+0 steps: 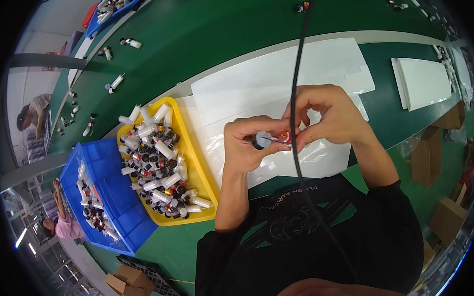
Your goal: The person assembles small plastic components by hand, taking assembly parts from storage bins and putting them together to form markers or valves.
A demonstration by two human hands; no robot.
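My left hand [246,147] grips a small black cylindrical part [260,141] with a pale end, held close in front of my chest. My right hand [330,113] pinches a small red piece [284,136] with its fingertips, right against that black part. Thin wires run between the two pieces. Both hands hover over a white sheet [276,89] covered partly by clear plastic film. A black cable [296,93] hangs down in front of my hands and hides part of the fingers.
Left of my hands stands a yellow tray [204,172] heaped with several small white, black and red parts. Beside it is a blue bin [113,194] holding more. Loose parts lie on the green belt [201,34]. Cardboard boxes [448,213] stand at the right; other people work at far left.
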